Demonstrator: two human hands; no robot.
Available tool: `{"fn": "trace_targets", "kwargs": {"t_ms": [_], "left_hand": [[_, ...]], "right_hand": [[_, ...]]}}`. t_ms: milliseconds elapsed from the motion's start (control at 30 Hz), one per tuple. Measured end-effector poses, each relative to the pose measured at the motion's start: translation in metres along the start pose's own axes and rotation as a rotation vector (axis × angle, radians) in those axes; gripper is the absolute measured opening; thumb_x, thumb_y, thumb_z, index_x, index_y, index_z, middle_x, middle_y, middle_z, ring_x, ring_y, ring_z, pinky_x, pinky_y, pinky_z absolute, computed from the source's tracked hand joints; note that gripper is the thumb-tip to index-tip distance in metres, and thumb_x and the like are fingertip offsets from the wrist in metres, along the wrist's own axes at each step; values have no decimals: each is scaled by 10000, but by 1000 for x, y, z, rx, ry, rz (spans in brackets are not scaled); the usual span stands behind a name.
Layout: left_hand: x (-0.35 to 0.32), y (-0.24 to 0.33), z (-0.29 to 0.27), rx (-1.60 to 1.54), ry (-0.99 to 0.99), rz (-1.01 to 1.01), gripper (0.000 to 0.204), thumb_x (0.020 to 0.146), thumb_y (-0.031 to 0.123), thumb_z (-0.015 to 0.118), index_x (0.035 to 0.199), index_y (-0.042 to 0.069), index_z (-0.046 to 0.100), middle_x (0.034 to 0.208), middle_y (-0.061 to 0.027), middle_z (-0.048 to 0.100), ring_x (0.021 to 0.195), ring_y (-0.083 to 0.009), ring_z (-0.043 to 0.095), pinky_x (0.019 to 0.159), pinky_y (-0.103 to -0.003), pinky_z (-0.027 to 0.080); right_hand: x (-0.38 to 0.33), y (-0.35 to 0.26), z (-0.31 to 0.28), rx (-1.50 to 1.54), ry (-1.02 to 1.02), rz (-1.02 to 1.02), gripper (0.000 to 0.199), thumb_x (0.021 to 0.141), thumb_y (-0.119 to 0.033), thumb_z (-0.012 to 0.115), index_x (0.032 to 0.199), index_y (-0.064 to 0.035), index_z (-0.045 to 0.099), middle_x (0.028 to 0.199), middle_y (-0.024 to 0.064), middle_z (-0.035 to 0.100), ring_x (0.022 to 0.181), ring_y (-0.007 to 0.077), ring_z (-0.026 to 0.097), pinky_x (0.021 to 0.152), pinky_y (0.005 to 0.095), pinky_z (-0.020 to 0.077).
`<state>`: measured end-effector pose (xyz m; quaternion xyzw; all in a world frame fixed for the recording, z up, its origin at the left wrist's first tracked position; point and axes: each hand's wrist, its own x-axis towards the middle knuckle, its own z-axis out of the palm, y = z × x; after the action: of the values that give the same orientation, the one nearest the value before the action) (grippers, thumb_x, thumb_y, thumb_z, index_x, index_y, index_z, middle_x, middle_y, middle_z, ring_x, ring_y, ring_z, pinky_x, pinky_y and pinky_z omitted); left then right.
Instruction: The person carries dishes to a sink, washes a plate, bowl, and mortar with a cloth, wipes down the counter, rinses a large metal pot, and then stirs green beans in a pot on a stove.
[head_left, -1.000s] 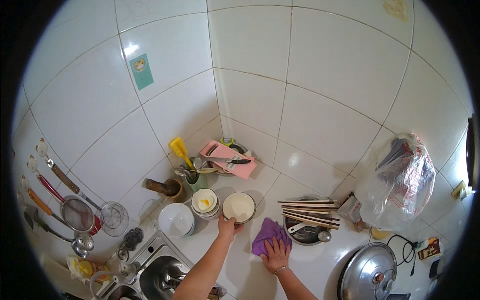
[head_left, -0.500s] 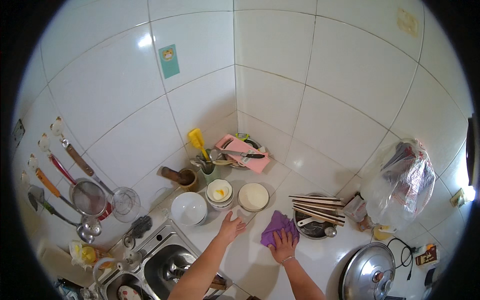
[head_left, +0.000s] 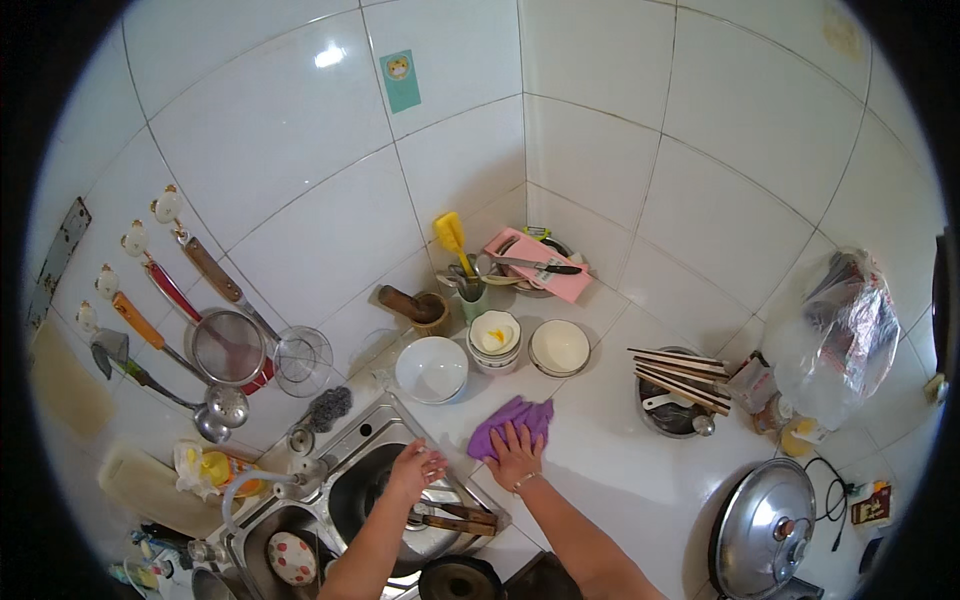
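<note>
My right hand (head_left: 517,455) presses flat on a purple cloth (head_left: 503,413) spread on the white counter, just right of the steel sink (head_left: 352,428). Its fingers are splayed across the cloth's near half. My left hand (head_left: 414,468) hovers over the sink's right rim, fingers apart and holding nothing. Below it a pan (head_left: 440,535) lies in the basin with a brown-handled utensil (head_left: 455,521) across it.
Behind the cloth stand a white bowl (head_left: 432,368), stacked bowls (head_left: 495,336) and another bowl (head_left: 559,346). A pot with chopsticks (head_left: 672,398), a steel lid (head_left: 765,530) and a plastic bag (head_left: 842,338) are to the right. Ladles and a strainer (head_left: 228,346) hang on the left wall.
My left hand has drawn back from the bowls to the sink's rim. My right hand has slid the purple cloth along the counter toward the sink. The view has tilted left.
</note>
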<state>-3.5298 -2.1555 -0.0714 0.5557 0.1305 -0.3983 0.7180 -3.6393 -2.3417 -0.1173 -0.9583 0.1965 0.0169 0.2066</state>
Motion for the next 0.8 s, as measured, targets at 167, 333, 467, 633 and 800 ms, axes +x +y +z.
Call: {"fn": "trace_targets", "kwargs": {"t_ms": [167,333,467,633,800], "left_hand": [[-19,-7,-8,47,33,15,516,818,121,535,1268,78,286,936,-135,542,822,-280,595,659,-361,504],[-18,-9,-38,-21,38,18,459,832,131,518,1242,92,316,938,-136,532,824,-282,594,642,-365,505],[-9,-15,-32,-80,48,23,250,827,139,529,1058,123,434,885,-127,565,785,-293,600,610,-375,504],[2,-31,-25,-60,49,-18,222,834,160,524,1039,119,448,867,-129,577,762,-302,604,584,-367,506],[11,-26,-30,-92,24,-39,221,829,167,529,1030,118,450,865,-117,570,775,-281,597,625,-373,501]], "right_hand": [[35,-52,9,5,-105,-19,597,825,-478,379,1342,-202,266,1428,75,127,1298,318,111,1011,545,33],[-13,-48,8,-34,-160,-138,548,849,-450,351,1340,-220,272,1422,50,158,1294,293,131,1019,526,48],[-58,-10,3,-48,-131,-144,515,861,-429,350,1331,-227,288,1415,42,184,1287,280,152,1023,505,71],[-120,48,-14,-52,-35,-79,502,843,-393,414,1310,-230,328,1397,62,217,1265,297,187,1015,507,103],[-138,47,-18,-68,-38,-24,506,829,-392,442,1299,-234,342,1381,86,238,1254,342,184,996,553,102]]}}
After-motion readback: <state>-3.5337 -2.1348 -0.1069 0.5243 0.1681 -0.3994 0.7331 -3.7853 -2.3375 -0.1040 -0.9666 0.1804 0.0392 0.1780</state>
